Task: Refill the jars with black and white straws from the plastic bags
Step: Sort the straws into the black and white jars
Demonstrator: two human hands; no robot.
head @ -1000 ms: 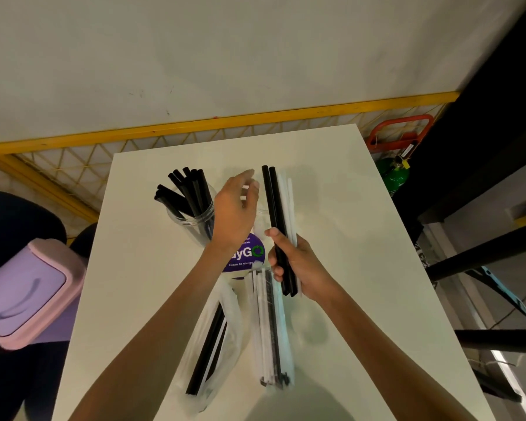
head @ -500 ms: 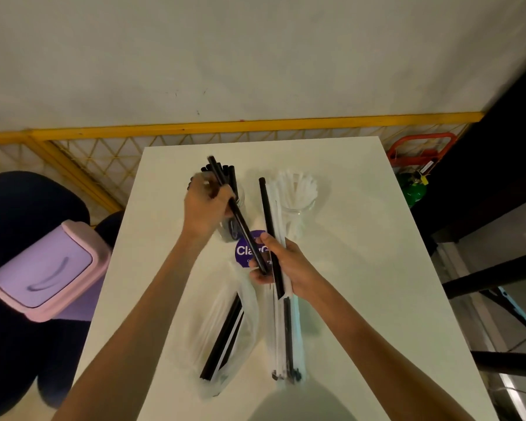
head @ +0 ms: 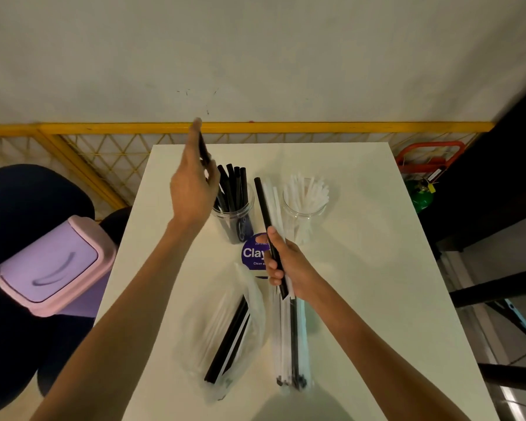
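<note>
Partway done, to judge by the two jars towards the far side of the worktop (head: 362,284). Jar of black straws (head: 249,208) already well stocked, dark stems fanned above its rim; just to its right, jar of white straws (head: 316,215) likewise holding a good cluster. Left hand (head: 192,189) raised above and to the left of the black jar, fingers closed on a single black straw (head: 202,148), its top end pointing to the far side; some blur there, so exact finger placement hard to make out. Right hand (head: 286,265) nearer, between the jars and the bags, curled round a mixed bunch (head: 264,208): one black stem on the left side, several white ones beside it, tips reaching up between the two jars. Beneath that hand, a round purple label (head: 251,253), partly hidden. Plenty left to do. Left bag (head: 195,344), clear plastic, towards the near edge, with black and white straws lying inside; right bag (head: 304,344) just beside it, packed mostly with white plus a few dark ones. Likely next: dropping the lifted black one into its jar, then sorting the held bunch by colour, then emptying both bags. Off the worktop to the left, a pink-lidded bin (head: 46,262), seemingly no part of the job.
</note>
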